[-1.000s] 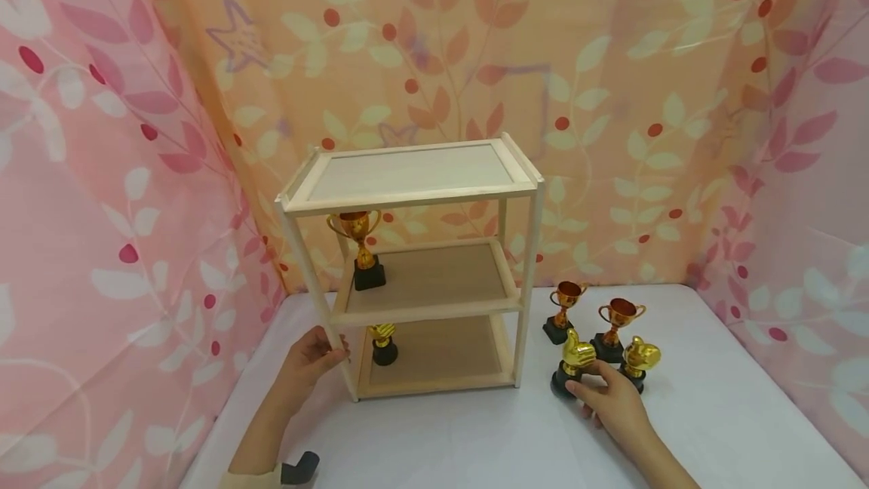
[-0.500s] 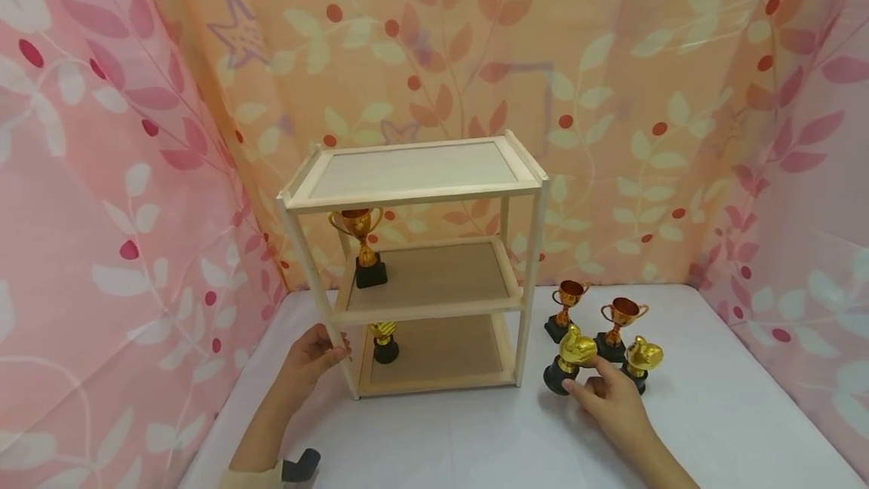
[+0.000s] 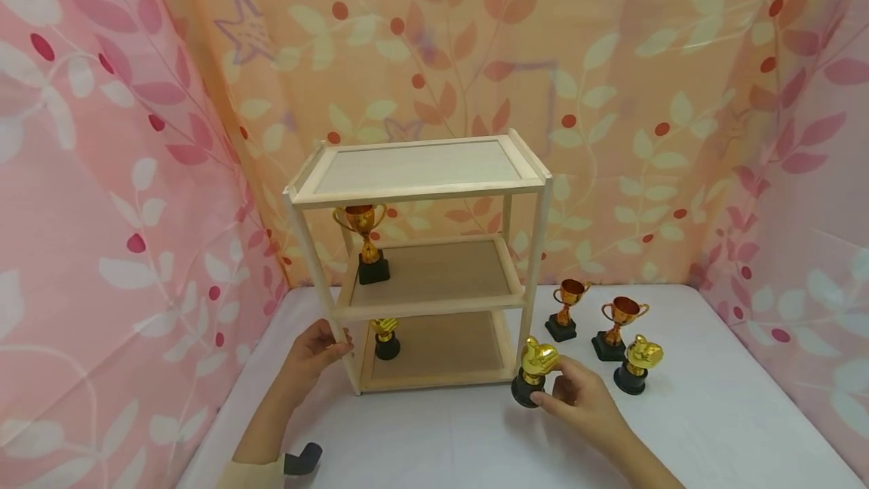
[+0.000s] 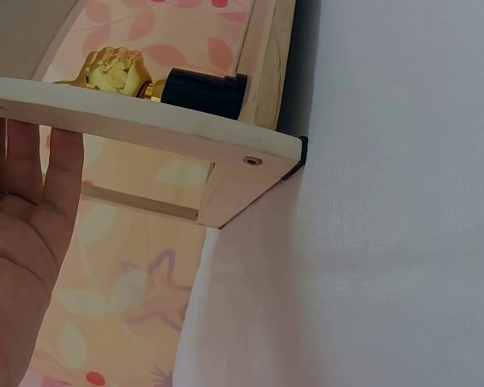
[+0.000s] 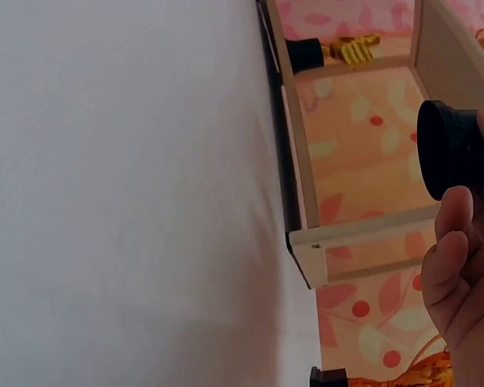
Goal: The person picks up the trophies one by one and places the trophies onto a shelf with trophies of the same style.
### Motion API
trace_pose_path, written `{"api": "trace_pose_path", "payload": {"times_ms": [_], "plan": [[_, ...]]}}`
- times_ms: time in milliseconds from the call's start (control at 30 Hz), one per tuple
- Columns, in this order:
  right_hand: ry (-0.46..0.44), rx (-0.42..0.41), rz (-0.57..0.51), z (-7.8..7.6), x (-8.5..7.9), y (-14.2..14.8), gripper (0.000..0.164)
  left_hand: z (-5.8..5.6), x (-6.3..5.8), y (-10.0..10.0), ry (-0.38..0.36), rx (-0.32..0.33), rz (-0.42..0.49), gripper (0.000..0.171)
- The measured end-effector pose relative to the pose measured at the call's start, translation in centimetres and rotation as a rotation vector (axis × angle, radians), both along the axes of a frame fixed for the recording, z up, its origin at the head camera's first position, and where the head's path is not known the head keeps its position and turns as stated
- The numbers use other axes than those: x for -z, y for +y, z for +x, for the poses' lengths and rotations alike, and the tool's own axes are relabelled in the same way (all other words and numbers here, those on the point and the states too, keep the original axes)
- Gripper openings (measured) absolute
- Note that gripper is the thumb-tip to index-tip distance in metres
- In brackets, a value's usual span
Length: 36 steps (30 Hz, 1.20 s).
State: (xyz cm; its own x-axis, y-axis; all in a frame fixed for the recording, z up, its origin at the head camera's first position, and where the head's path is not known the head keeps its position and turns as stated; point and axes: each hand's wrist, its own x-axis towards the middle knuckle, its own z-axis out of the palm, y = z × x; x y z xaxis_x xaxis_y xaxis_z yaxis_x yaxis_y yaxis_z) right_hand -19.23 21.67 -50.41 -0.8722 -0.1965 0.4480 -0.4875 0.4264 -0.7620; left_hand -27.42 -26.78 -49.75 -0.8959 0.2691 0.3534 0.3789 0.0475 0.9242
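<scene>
My right hand (image 3: pixel 584 406) grips a gold thumbs-up trophy (image 3: pixel 538 359) on a round black base, held just off the table beside the shelf's front right post. The right wrist view shows that black base (image 5: pixel 452 149) between thumb and fingers. With fingers and thumb, my left hand (image 3: pixel 307 361) holds the front left post of a pale wooden three-tier shelf (image 3: pixel 428 313); in the left wrist view its fingers (image 4: pixel 64 165) reach behind the post (image 4: pixel 169 121). A second thumbs-up trophy (image 3: pixel 386 338) stands on the bottom tier, and a gold two-handled cup trophy (image 3: pixel 370 247) on the middle tier.
Right of the shelf, two copper-coloured cup trophies (image 3: pixel 569 308) and another gold thumbs-up trophy (image 3: pixel 638 364) stand on the white-covered table (image 3: pixel 713 413). Floral curtains (image 3: pixel 611 96) surround the table at the back and sides.
My right hand has lifted the thumbs-up trophy away from the others and carried it left toward the shelf. My left hand stays on the post.
</scene>
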Motion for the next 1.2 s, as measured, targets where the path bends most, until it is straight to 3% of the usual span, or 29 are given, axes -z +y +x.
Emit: {"api": "trace_pose_path", "payload": {"times_ms": [233,867,1200], "plan": [[-0.102,-0.006,0.016,-0.4,-0.2,-2.4,0.044,0.1,-0.1,0.1,-0.012,-0.008,0.0,0.014],[-0.184,-0.057,0.083,-3.5,0.5,-7.3,0.038,0.0,-0.1,-0.1,-0.01,-0.014,-0.012,0.014],[-0.186,-0.001,0.085,-5.2,1.2,-9.6,0.042,0.0,-0.1,0.0,-0.032,-0.022,-0.029,0.016]]}}
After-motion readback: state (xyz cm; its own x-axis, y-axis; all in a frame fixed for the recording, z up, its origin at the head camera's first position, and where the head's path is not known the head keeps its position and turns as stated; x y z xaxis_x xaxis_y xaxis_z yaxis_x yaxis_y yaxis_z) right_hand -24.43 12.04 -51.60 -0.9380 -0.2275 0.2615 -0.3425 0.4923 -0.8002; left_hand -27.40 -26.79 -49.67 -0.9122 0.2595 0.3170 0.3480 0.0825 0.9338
